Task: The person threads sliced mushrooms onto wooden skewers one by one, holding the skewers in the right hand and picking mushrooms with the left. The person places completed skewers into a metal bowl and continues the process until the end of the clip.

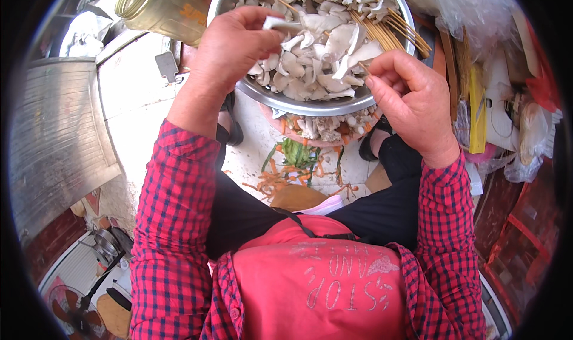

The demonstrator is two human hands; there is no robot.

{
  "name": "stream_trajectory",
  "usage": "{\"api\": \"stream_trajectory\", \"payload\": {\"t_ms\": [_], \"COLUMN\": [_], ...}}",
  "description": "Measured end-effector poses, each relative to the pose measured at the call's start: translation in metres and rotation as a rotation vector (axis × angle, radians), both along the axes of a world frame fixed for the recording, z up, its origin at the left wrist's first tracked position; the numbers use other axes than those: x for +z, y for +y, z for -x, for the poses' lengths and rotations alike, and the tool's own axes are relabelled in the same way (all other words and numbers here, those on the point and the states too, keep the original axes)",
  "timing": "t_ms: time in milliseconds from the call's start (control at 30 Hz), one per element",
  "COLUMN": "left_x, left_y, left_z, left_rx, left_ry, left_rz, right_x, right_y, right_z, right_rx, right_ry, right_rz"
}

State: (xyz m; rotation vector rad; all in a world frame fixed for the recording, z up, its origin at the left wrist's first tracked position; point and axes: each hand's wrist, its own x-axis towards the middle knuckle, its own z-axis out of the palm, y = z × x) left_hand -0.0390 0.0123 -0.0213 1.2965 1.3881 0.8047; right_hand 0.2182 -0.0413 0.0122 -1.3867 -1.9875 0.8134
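A wide steel basin [309, 108] in front of me holds a heap of torn oyster mushrooms [295, 69]. Over its left side, my left hand [239, 44] pinches a pale mushroom piece [283, 23] between thumb and fingers. My right hand [412, 96], at the near right rim, grips the end of a thin bamboo skewer [364, 67]. A mushroom strip [361, 56] lies along that skewer's tip; whether it is pierced is hard to tell. Bare bamboo skewers [380, 32] rest in a bundle at the basin's right, beside threaded mushrooms [365, 0].
Below the basin, a pinkish round support [280, 124] carries mushroom scraps [320, 127]. Orange peelings [273, 183] and green leaves [295, 152] litter the tiled floor. A translucent jar [163, 13] leans at the upper left. Plastic bags [465, 9] crowd the right; a fan [74, 311] stands lower left.
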Motion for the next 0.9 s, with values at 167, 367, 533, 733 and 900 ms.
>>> {"api": "stream_trajectory", "payload": {"t_ms": [167,367,533,733,900], "left_x": [0.007,0.005,-0.001,-0.003,-0.005], "left_y": [0.004,0.004,0.007,0.008,0.009], "left_z": [0.004,-0.001,0.001,0.001,0.002], "left_rx": [0.190,0.294,0.426,0.435,0.391], "left_ry": [-0.527,-0.556,-0.673,-0.737,-0.713], "left_rz": [0.071,0.075,0.069,0.074,0.060], "right_x": [-0.002,-0.004,0.001,0.001,0.001], "right_y": [0.000,-0.001,-0.002,-0.003,-0.003], "right_z": [0.005,0.006,0.003,0.004,0.003], "right_rx": [0.003,0.016,0.074,0.073,0.071], "right_ry": [0.066,0.046,-0.022,-0.014,-0.015], "right_rz": [0.020,-0.018,0.016,0.028,0.024]}}
